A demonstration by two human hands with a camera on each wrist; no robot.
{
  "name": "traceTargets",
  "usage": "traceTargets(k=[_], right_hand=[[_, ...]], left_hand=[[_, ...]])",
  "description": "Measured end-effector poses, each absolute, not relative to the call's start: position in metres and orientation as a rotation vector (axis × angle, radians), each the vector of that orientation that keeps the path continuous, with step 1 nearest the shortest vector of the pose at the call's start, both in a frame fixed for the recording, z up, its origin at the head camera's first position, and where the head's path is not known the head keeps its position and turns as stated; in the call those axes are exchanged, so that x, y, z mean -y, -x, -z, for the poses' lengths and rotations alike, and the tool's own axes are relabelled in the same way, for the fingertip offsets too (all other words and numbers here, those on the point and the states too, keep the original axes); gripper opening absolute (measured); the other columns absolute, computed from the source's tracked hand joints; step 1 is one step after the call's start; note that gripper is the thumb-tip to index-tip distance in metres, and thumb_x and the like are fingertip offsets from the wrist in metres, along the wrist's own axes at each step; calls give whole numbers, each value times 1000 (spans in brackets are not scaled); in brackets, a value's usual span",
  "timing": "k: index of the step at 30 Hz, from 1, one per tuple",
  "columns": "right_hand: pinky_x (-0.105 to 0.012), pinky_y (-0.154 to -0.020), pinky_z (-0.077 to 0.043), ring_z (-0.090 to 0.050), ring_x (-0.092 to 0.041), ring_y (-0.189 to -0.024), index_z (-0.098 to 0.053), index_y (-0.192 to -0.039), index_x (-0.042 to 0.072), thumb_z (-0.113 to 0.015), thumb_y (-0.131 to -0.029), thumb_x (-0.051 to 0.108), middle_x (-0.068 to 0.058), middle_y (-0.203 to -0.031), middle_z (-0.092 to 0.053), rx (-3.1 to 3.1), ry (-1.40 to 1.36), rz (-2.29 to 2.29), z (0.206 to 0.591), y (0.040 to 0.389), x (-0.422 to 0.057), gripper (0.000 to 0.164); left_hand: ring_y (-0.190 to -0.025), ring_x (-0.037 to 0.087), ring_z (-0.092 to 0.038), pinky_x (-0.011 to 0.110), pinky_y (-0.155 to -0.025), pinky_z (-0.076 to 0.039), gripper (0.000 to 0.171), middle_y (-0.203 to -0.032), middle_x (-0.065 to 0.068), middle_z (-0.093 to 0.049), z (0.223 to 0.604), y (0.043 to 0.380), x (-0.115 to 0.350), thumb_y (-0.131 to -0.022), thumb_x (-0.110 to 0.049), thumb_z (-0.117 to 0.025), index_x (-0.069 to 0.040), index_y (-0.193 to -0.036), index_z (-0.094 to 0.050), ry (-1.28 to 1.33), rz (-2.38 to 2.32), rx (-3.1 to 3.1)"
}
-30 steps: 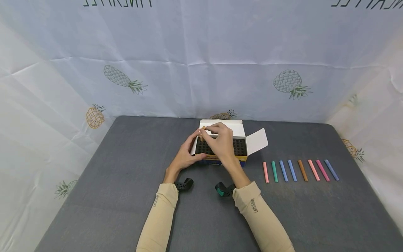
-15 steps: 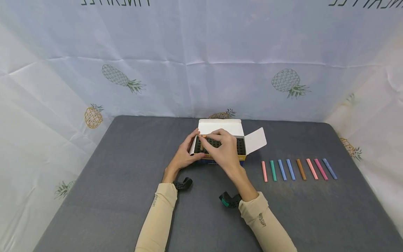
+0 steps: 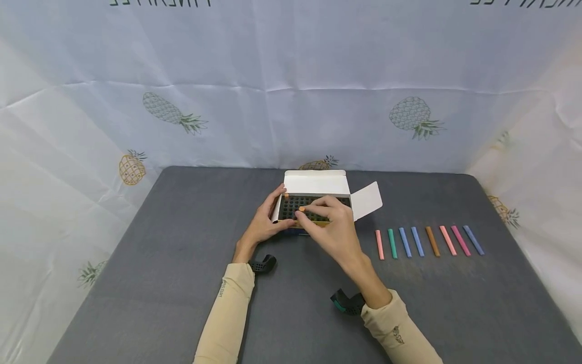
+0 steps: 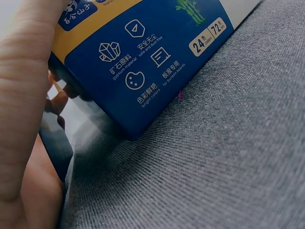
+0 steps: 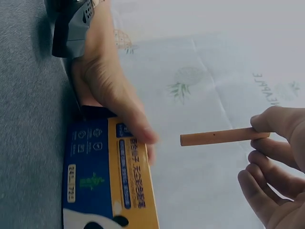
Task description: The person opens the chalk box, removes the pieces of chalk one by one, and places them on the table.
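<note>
My left hand (image 3: 263, 222) grips the left end of a chalk box (image 5: 109, 176), thumb on its front side and fingers along the far left corner. The box lid (image 3: 316, 182) is folded back, and inside is a black insert (image 3: 293, 205) with rows of holes. One orange chalk stick (image 3: 286, 195) pokes up at the insert's back left corner. Over the box, my right hand (image 3: 332, 227) pinches another orange chalk stick (image 5: 214, 137) near one end, between thumb and fingertips. In the right wrist view the stick's other end is free, apart from the box.
Right of the box, a row of several chalk sticks lies on the grey table (image 3: 182, 303), from a pink stick (image 3: 379, 245) to a blue stick (image 3: 474, 240). A white side flap (image 3: 366, 200) sticks out at the box's right. A pineapple-print cloth (image 3: 273, 126) hangs behind.
My right hand, with the chalk stick, has moved right and nearer from the box's back left corner. The orange stick in that corner now shows plainly. My left hand keeps its grip.
</note>
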State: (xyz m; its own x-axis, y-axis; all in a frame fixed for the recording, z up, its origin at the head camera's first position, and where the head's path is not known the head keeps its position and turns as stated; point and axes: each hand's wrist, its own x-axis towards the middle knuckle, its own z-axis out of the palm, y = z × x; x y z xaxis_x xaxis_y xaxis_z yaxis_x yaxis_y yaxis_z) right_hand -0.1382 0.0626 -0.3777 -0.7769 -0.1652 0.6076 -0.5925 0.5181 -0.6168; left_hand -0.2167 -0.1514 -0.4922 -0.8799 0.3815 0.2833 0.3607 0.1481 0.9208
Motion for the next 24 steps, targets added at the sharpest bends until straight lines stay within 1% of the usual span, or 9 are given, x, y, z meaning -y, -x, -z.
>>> traceTargets(k=[1, 4, 6, 9, 11, 15, 18, 20, 24], right_hand=[[-38, -66, -55, -68, -24, -80, -83, -95, 1, -81, -87, 9, -10, -89, -71, 2284, -616, -1186, 378, 137, -64, 12], [-34, -64, -55, -68, -25, -80, -83, -94, 1, -82, -86, 9, -10, -88, -71, 2292, -604, -1172, 380, 135, -71, 12], [-30, -61, -52, -68, -24, -78, -83, -94, 1, -83, -85, 10, -11, -88, -71, 2295, -596, -1154, 381, 135, -77, 12], [-26, -57, -47, -66, -24, -75, -83, -93, 0, -84, -84, 9, -11, -87, -71, 2290, -576, -1127, 385, 136, -88, 12], [-25, -55, -44, -64, -23, -70, -83, -92, 0, -85, -83, 8, -12, -86, -71, 2285, -552, -1105, 387, 137, -96, 12], [-22, -54, -44, -63, -24, -65, -83, -90, 1, -85, -82, 9, -11, -85, -72, 2284, -503, -1069, 389, 138, -114, 12], [-26, -56, -48, -66, -26, -69, -83, -89, 0, -86, -82, 8, -13, -85, -73, 2284, -470, -1032, 390, 139, -129, 11], [-26, -58, -46, -67, -27, -72, -83, -89, 0, -86, -81, 7, -14, -85, -73, 2285, -440, -997, 391, 139, -138, 12], [-16, -59, -37, -66, -30, -73, -82, -90, -2, -85, -80, 3, -16, -84, -73, 2272, -392, -974, 390, 140, -156, 12]], left_hand=[[-162, 27, -12, 56, -128, -22, 100, -174, 7, -12, 492, 216, 151, -84, -62, -75, -19, -161, -30, -762, -1889, -2370], [-162, 27, -12, 56, -128, -22, 99, -174, 8, -13, 493, 216, 152, -84, -61, -76, -19, -161, -30, -759, -1887, -2381], [-162, 26, -13, 56, -128, -23, 99, -174, 4, -14, 493, 216, 152, -84, -61, -76, -20, -161, -30, -748, -1888, -2388], [-162, 26, -14, 55, -128, -23, 98, -174, 5, -15, 493, 217, 152, -84, -58, -77, -19, -161, -31, -746, -1893, -2392], [-162, 27, -13, 55, -128, -22, 97, -174, 6, -14, 493, 217, 152, -86, -54, -78, -17, -161, -31, -740, -1892, -2390], [-162, 32, -11, 58, -128, -20, 95, -174, 13, -13, 486, 214, 151, -88, -40, -81, -10, -161, -29, -722, -1900, -2363], [-161, 35, -11, 59, -128, -20, 93, -173, 18, -12, 473, 208, 150, -89, -33, -81, -4, -160, -29, -716, -1893, -2347], [-161, 35, -12, 59, -127, -21, 91, -172, 20, -12, 466, 204, 149, -90, -30, -81, -2, -160, -29, -714, -1880, -2345], [-161, 35, -13, 58, -128, -22, 90, -172, 20, -12, 461, 201, 149, -91, -27, -80, -1, -160, -29, -714, -1874, -2342]])
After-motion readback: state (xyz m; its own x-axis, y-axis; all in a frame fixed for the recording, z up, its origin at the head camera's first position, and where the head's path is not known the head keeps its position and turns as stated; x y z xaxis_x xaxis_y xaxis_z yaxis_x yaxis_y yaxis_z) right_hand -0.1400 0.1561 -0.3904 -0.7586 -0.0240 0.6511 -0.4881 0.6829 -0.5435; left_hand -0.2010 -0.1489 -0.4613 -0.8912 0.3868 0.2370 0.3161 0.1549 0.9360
